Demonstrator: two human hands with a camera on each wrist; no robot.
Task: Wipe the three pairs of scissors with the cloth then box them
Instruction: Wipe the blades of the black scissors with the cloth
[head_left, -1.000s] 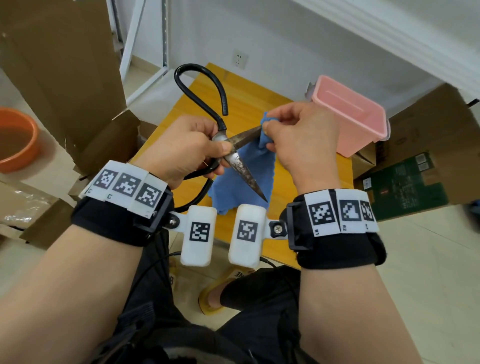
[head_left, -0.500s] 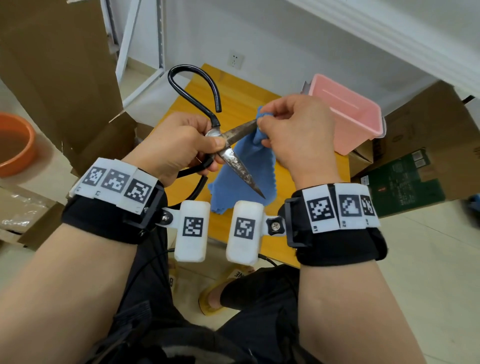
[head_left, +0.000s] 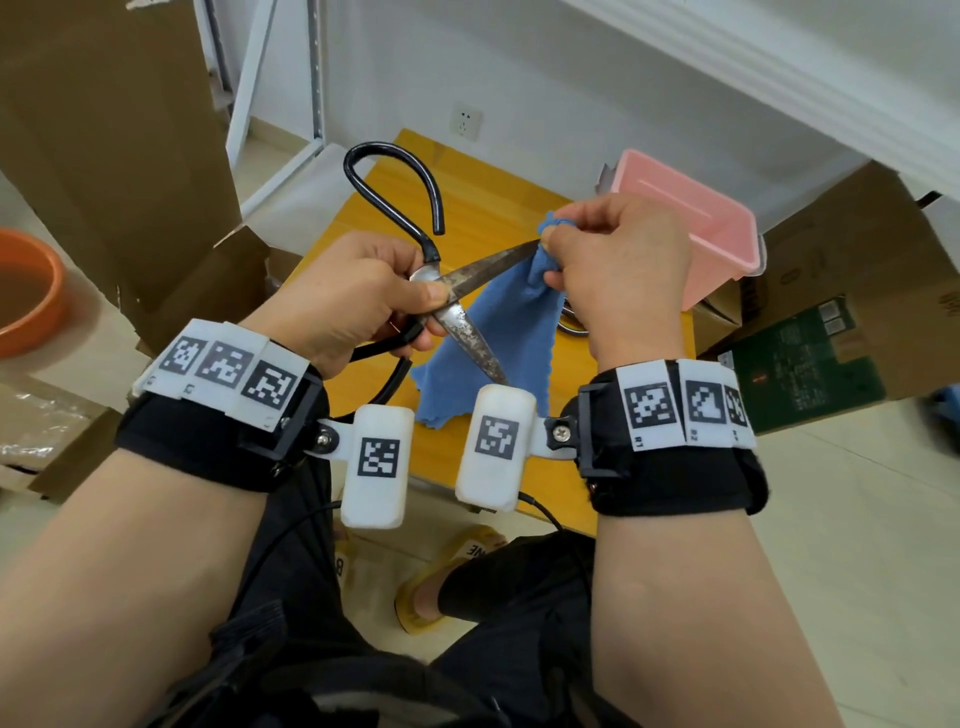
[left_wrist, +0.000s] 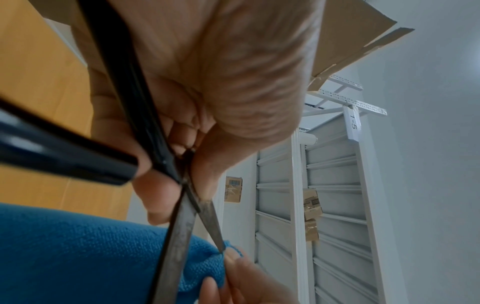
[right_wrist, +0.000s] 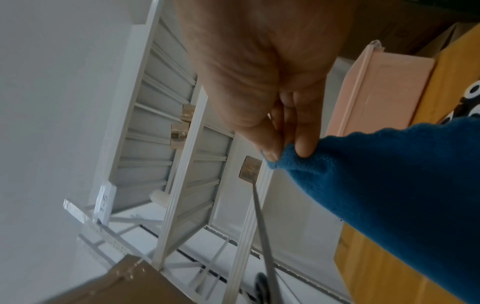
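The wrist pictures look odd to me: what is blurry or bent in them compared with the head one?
Head view: evenly lit, sharp on the scissors and cloth, edges bowed by the wide lens. Left wrist view: the near black handle is out of focus, the cloth weave crisp. Right wrist view: soft overall, shelving lines tilted, the blade a thin blurred streak.

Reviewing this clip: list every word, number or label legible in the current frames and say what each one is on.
"1-5": white tag hanging on the grey shelving rack, left wrist view.
"R1": under a marker square on the right wristband, head view.
"NE": end of a word on the yellow slipper; the rest is hidden.
Too small or blurred: green box print, cardboard box labels, other wristband captions.
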